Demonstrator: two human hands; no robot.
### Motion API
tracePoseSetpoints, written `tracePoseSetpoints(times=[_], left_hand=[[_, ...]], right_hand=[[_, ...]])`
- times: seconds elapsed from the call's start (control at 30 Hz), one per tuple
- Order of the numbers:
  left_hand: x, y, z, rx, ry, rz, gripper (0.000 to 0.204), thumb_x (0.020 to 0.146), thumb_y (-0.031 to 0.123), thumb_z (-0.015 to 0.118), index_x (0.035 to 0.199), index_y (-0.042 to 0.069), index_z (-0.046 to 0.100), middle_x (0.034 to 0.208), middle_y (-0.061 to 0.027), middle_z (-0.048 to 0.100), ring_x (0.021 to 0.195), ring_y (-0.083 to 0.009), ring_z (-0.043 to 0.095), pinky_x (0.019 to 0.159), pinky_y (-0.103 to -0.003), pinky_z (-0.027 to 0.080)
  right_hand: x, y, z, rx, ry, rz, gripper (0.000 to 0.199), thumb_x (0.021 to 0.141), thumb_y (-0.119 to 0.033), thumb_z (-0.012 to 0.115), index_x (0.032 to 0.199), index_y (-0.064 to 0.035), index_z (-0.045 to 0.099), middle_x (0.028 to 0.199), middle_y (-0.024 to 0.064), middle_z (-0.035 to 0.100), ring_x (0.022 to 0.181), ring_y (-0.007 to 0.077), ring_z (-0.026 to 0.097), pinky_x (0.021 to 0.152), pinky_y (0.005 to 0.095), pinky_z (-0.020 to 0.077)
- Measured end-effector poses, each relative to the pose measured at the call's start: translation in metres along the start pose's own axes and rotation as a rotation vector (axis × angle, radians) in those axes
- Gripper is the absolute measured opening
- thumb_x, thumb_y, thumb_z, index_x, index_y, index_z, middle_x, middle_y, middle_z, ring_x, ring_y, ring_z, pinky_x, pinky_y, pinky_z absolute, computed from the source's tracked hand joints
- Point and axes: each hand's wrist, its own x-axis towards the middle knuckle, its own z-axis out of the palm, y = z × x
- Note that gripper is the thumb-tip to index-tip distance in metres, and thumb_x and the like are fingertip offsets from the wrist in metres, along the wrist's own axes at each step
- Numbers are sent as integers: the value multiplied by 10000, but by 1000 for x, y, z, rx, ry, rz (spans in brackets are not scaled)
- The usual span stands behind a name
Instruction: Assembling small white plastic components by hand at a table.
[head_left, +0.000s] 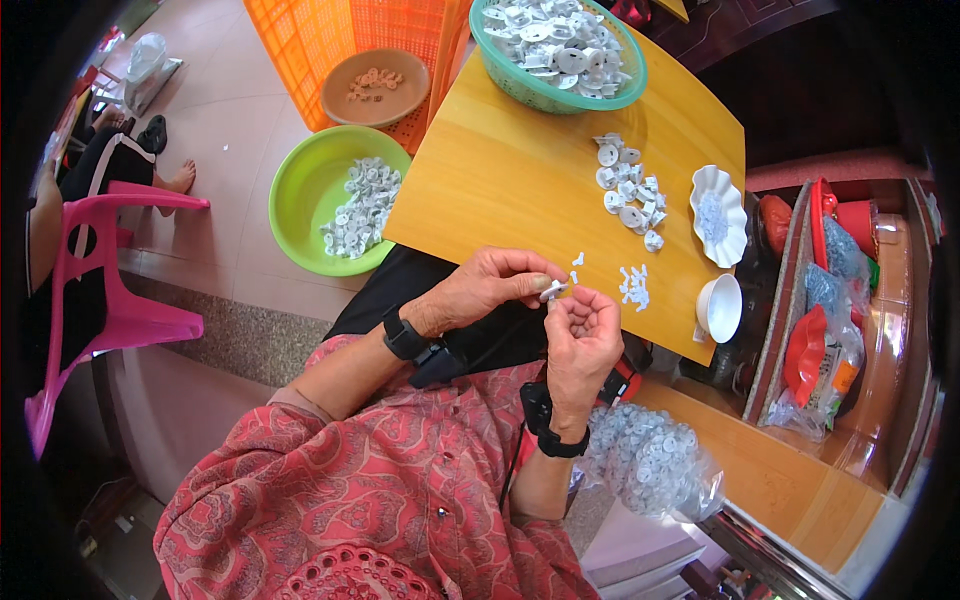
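The left hand (pixel 490 290) pinches a small white part (pixel 551 291) — just beyond and left of the right hand (pixel 583 345), fingers drawn together, any hold hidden; long axis unclear.

White part (pixel 553 290) partly behind left thumb (pixel 538 282), orange crate (pixel 300 45) incomplete at top edge.

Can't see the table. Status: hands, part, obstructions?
Left hand pinching white part. Right hand at it, grip unclear. Small white pieces nearby on table; nothing visibly blocking.
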Motion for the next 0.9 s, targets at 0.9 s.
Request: tracePoseSetpoints(times=[0.9], left_hand=[[3,0,-1,-40,46,72,237,976,135,610,1169,8,660,1000,-34,679,876,-93,630,812,-250,533]], right_hand=[[7,-6,9,-228,-89,-74,126,946,-92,612,912,23,571,790,120,666,668,166,631,604,316,506]])
